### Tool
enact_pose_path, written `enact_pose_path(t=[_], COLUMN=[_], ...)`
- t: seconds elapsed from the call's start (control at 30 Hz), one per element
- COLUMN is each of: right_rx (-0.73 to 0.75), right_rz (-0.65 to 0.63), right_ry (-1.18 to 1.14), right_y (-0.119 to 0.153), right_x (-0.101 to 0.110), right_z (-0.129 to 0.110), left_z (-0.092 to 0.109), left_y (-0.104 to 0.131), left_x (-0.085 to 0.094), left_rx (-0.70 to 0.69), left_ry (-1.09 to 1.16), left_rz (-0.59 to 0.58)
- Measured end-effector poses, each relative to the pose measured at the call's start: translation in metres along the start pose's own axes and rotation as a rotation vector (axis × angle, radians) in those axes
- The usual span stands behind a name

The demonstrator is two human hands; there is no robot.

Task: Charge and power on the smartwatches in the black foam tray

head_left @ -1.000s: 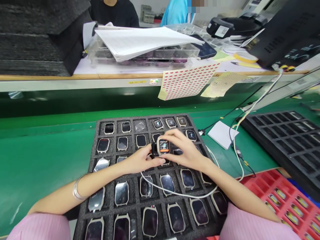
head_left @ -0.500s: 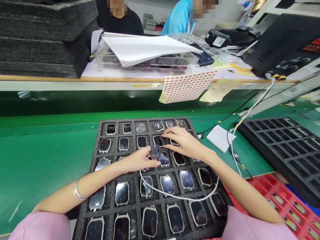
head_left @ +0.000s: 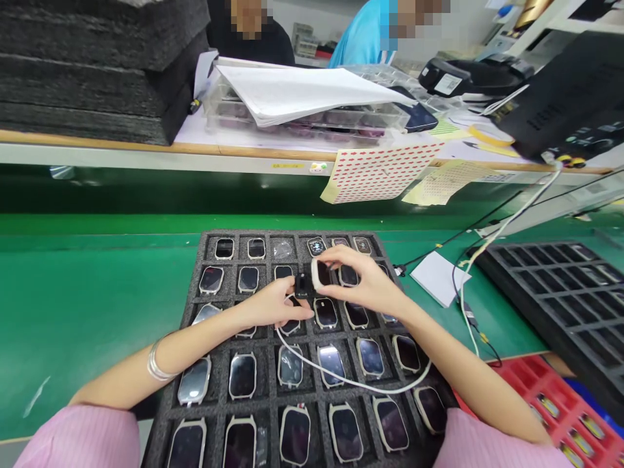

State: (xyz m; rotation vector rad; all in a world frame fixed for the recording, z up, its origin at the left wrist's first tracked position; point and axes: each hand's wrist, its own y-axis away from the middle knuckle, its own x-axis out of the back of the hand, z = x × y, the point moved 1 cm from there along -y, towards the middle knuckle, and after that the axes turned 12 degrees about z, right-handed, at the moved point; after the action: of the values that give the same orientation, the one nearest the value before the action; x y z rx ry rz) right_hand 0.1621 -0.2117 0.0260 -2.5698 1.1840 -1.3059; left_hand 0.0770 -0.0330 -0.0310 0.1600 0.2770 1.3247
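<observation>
My left hand (head_left: 275,302) is closed on a small black charging dock (head_left: 303,285), from which a white cable (head_left: 341,382) loops across the tray to the right. My right hand (head_left: 363,276) grips a smartwatch body (head_left: 320,274) by its edges, raised and tilted just to the right of the dock. Whether watch and dock touch, I cannot tell. Beneath both hands lies a black foam tray (head_left: 192,318) with rows of strapless watch bodies in its compartments. One back-row compartment holds a clear plastic piece (head_left: 281,249) instead.
Black foam blocks (head_left: 92,91) are stacked on the shelf at left, beside papers (head_left: 312,91) on clear trays. At right are a white paper pad (head_left: 440,278), another black tray (head_left: 550,286) and a red tray (head_left: 524,383). Two people (head_left: 253,32) are behind the shelf.
My right hand has lifted a watch body out of its compartment and tilted it up beside the dock. My left hand still holds the dock. The view has shifted slightly.
</observation>
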Motion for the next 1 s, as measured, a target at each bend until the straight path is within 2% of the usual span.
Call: enact_pose_path(t=[0.1, 0.27, 0.4, 0.5, 0.77, 1.0], right_rx=[0.056, 0.09, 0.156, 0.169, 0.175, 0.153], right_rz=[-0.043, -0.026, 0.026, 0.062, 0.122, 0.165], right_ry=[0.008, 0.078, 0.123, 0.133, 0.037, -0.072], right_y=[0.007, 0.017, 0.022, 0.023, 0.025, 0.025], right_x=[-0.016, -0.035, -0.037, -0.038, -0.037, -0.04], right_z=[-0.005, 0.005, 0.007, 0.004, -0.001, 0.0], left_z=[0.001, -0.006, -0.01, -0.009, -0.004, -0.002], left_y=[0.0, -0.003, -0.003, -0.003, -0.001, 0.001], left_x=[0.0, -0.002, -0.004, -0.005, -0.008, -0.008], left_rx=[-0.008, -0.024, -0.036, -0.095, -0.144, -0.104], left_ry=[0.04, 0.05, 0.047, 0.137, 0.248, 0.267], left_rz=[-0.009, 0.058, 0.161, 0.194, 0.151, 0.148])
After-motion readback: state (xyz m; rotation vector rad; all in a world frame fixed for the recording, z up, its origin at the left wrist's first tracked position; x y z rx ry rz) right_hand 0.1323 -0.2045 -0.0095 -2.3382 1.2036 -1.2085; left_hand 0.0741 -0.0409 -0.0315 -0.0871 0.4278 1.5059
